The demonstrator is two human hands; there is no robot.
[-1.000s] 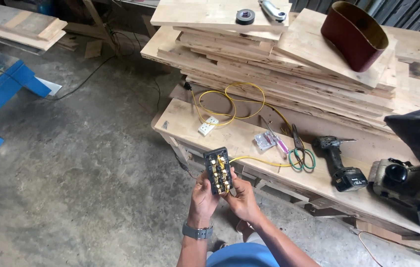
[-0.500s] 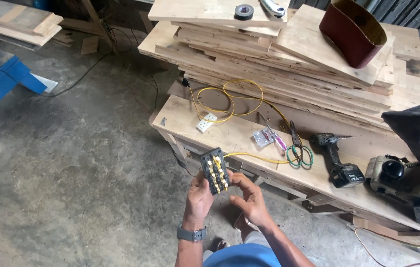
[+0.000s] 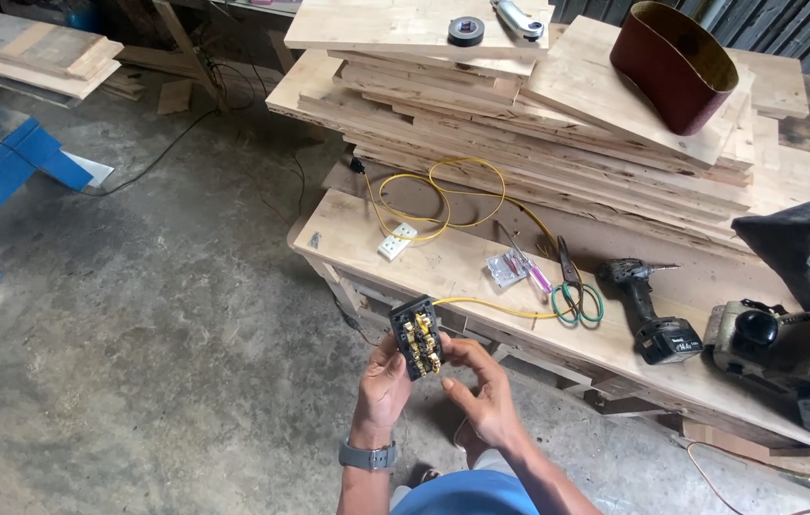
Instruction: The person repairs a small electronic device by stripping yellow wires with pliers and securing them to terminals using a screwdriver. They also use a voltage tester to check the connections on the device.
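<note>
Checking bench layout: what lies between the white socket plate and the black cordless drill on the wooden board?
In the head view, a small clear packet and green-handled scissors, between socket plate and drill.

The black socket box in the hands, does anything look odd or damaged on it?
The socket box in the left hand is open, brass contacts bare, with a yellow cable attached. No damage visible.

A grey wristwatch (image 3: 368, 454) bands the bare left forearm, above blue clothing (image 3: 462, 491).
</note>
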